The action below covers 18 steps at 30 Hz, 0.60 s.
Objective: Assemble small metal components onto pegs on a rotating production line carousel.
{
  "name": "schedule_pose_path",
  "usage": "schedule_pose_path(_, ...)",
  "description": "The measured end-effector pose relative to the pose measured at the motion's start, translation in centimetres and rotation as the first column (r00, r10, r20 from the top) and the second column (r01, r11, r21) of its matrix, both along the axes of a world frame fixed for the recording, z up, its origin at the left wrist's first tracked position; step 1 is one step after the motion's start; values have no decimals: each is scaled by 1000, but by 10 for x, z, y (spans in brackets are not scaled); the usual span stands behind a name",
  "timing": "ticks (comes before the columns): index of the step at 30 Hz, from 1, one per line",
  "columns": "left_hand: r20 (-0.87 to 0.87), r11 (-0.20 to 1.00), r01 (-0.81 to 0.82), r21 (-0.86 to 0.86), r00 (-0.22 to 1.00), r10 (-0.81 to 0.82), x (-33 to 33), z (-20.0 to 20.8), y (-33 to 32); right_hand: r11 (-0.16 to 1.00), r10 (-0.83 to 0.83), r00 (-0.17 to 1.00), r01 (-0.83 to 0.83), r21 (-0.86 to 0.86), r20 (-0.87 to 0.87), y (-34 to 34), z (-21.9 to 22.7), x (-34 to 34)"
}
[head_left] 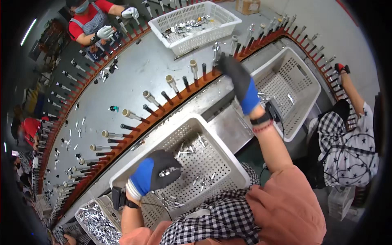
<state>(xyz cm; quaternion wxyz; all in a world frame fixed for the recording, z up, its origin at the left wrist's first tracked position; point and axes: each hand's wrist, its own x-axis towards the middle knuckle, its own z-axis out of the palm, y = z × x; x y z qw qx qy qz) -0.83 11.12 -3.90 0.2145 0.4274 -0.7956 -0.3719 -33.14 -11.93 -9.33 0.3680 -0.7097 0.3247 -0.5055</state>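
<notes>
I watched my left hand [157, 166] curl its fingers around small metal parts [165, 173] over the white basket [225, 151]. My right hand [235, 70] was at a metal fitting [216, 48] above the brown rail [183, 96], its finger closure impossible to tell.

Along the near edge of the table [143, 73], chrome-like upright pieces [250, 34] are gleaming above its smooth, dull metallic-looking top. In the near perforated plastic basket [212, 159], with its low-sheen rim, small metal parts [202, 141] toward the far corner are glinting brightly, while the left hand [158, 177] and the right hand [237, 73] are wearing cloth gloves with a matt, rubbery-looking coating. The woven apron [228, 214] is looking soft and lustreless.
</notes>
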Motion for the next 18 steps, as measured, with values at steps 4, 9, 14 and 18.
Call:
schedule_pose_path(4,-190,812,-582,-40,803,565,42,-42,13,895,-418,893,436,-96,164,-92,-16,20)
schedule_pose_path(9,219,607,-783,-135,574,789,135,-150,-9,985,153,958,-127,117,-245,-127,11,63)
schedule_pose_path(14,196,563,-791,-240,528,826,130,-150,1,976,69,998,-70,208,11,-24,45,99)
schedule_pose_path(18,112,535,-791,-298,528,842,123,-149,-4,735,677,684,-646,207,-271,55,53,86)
